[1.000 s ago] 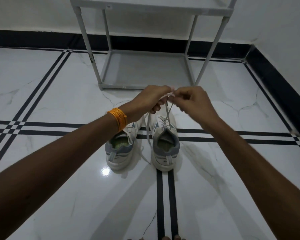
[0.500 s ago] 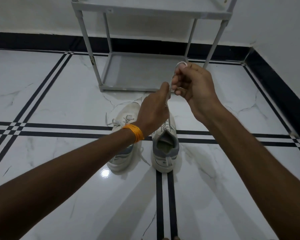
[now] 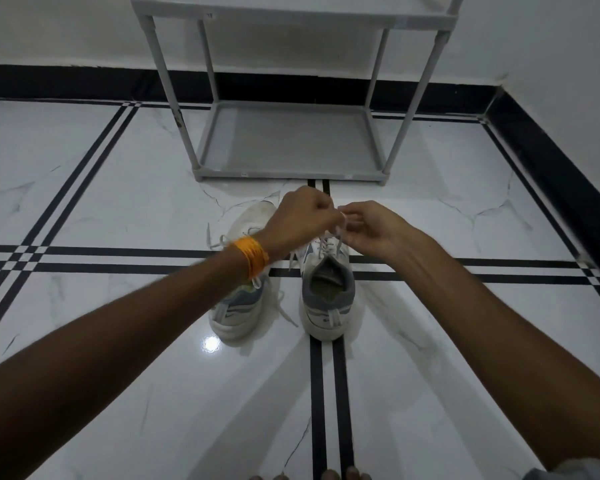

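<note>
Down on the marble floor [image 3: 101, 202] stand two white-and-grey sneakers. The left shoe [image 3: 238, 308], laces loose, is half hidden under the forearm wearing one orange band [image 3: 252, 252]. The left hand [image 3: 302, 220] and right hand [image 3: 374, 230] each pinch the white lace [image 3: 340, 233] above the right shoe [image 3: 328, 299], which sits on the black stripes. One grey rack [image 3: 291, 143] stands just behind.

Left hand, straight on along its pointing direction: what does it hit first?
The right hand, almost at once. The left hand points forward and rightward, and its fingers nearly meet the right hand's fingertips where both pinch the lace of the right shoe. Whether they already touch, I cannot tell.
</note>
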Motion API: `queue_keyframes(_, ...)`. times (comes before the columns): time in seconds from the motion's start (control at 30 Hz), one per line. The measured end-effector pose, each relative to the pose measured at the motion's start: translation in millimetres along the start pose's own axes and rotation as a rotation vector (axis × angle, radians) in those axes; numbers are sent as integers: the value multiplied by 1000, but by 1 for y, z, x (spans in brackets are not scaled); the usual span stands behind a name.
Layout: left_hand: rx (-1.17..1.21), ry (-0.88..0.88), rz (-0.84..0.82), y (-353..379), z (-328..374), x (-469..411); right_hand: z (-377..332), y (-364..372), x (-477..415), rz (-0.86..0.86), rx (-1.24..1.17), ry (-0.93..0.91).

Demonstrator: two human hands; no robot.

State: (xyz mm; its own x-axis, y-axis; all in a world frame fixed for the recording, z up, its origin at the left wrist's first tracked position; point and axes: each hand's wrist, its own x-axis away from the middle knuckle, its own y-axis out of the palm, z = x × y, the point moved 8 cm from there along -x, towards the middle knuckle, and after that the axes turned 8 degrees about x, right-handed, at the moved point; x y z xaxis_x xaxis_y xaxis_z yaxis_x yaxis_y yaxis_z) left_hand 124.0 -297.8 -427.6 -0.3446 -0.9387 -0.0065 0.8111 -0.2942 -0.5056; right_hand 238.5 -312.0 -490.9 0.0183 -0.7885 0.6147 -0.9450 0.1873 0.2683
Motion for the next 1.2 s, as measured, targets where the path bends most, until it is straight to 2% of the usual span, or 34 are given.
queue_keyframes(0.03,271,-272,-105,6,-13,1,1,-3,1,16,90,-8)
queue_keyframes(0.07,473,-458,-185,12,-19,4,-2,-7,2,59,195,-54)
queue_keyframes(0.1,584,-537,-224,13,-21,4,-7,-11,6,120,305,-125)
queue_keyframes(0.17,683,-561,-233,10,-21,1,-23,-9,19,182,463,-287)
queue_keyframes(0.3,807,-553,-206,9,-26,-2,-38,19,44,18,735,-504)
queue_keyframes(0.4,834,-534,-152,7,-26,-3,-44,16,48,86,901,-623)
queue_keyframes(0.5,672,-448,21,-10,-35,-7,-44,-9,40,148,701,-552)
queue_keyframes(0.57,485,-375,141,-23,-50,-8,-46,-38,35,320,608,-569)
queue_keyframes(0.67,139,-264,300,-41,-79,0,-36,-73,28,644,942,-643)
queue_keyframes(0.77,-18,-235,310,-41,-101,6,-15,-99,12,754,1108,-635)
queue_keyframes(0.83,-230,-146,294,-40,-105,6,-3,-113,3,795,1256,-555)
queue_keyframes(0.93,-606,-87,147,-27,-111,10,16,-117,-7,719,1530,-384)
queue_keyframes(1.0,-721,-47,120,-20,-107,12,20,-104,-7,655,1616,-385)
queue_keyframes(1.1,-558,85,72,2,-87,11,11,-61,-5,481,1518,-554)
queue_keyframes(1.2,-339,69,-36,28,-80,11,18,-31,-5,296,1384,-501)
